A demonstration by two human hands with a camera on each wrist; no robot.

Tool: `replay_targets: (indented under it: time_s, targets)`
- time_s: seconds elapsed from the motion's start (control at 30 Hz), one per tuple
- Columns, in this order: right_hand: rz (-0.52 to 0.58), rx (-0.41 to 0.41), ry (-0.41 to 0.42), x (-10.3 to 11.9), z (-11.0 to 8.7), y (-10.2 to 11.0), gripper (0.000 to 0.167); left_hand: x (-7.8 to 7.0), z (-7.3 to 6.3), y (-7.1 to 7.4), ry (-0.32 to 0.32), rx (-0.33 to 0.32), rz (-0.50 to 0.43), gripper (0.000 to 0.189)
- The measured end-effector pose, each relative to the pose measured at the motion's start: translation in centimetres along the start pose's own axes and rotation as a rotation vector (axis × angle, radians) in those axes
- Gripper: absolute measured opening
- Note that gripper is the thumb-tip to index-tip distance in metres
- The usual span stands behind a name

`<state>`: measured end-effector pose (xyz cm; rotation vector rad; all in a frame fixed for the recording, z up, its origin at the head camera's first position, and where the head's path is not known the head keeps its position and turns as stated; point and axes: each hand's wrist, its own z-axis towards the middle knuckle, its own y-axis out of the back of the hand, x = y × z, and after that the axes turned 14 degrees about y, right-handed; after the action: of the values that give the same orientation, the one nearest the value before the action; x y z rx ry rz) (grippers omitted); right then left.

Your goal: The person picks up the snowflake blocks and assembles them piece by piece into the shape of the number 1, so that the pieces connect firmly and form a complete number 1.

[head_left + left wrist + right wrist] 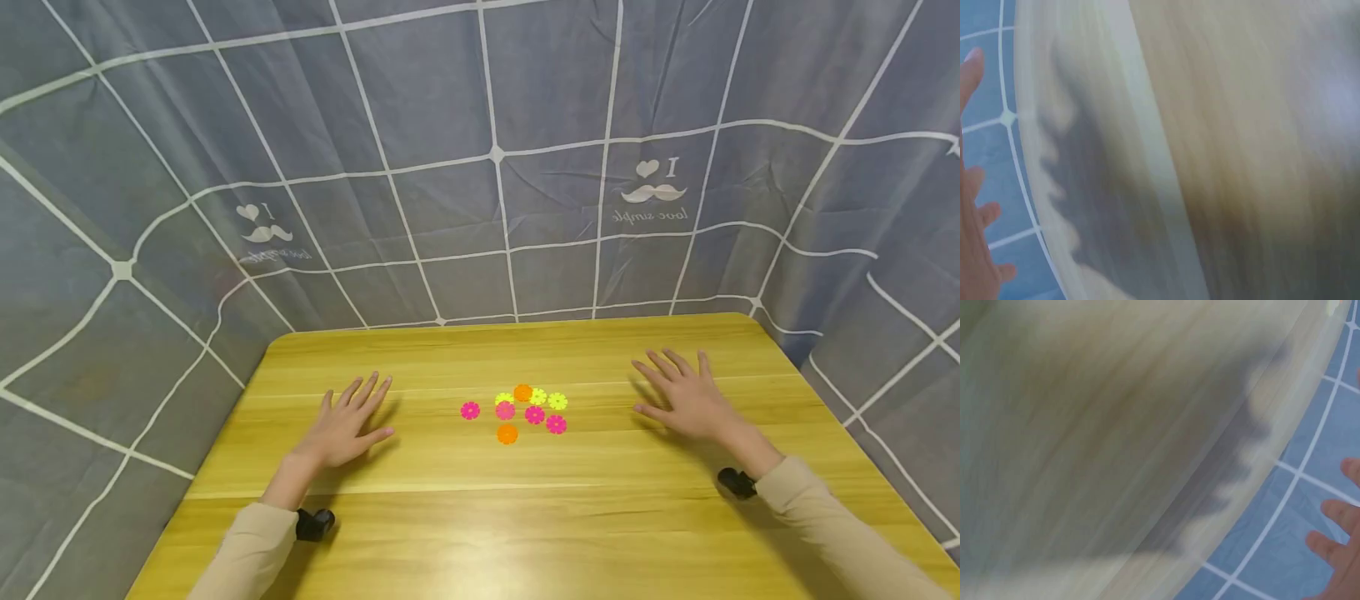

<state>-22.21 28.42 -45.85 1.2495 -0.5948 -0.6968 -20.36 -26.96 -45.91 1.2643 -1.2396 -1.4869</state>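
Several small flower-shaped discs lie in a loose cluster at the middle of the table in the head view. Among them are a pink disc (470,410) at the left, an orange disc (507,434) at the front, another orange disc (522,392) at the back and a yellow-green disc (557,402) at the right. My left hand (345,429) hovers over the table left of the cluster, fingers spread and holding nothing. To the right of the discs my right hand (686,400) is also spread and bare, its shadow falling on the wood. Both wrist views show fingers at the frame edge.
The wooden table (450,533) has rounded far corners. A grey-blue curtain (435,208) with white grid lines hangs behind it and along both sides. A black wrist camera (315,525) sits on the left wrist, and another black camera (737,482) on the right.
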Motion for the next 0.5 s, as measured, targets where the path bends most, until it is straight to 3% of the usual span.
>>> replay_targets:
  time_s: [0.17,0.33,0.5]
  targets:
    - [-0.013,-0.069,0.022,0.7,0.3,-0.1,0.066,-1.2,0.4,-0.1,-0.032,-0.023,-0.004,0.072]
    - [-0.004,-0.091,-0.015,1.6,0.6,0.1,0.059,-2.4,1.1,-0.2,-0.06,-0.022,-0.009,0.064]
    - [0.001,-0.133,-0.024,3.1,1.4,0.0,0.052,-3.0,1.3,-0.3,-0.043,-0.063,-0.04,0.058]
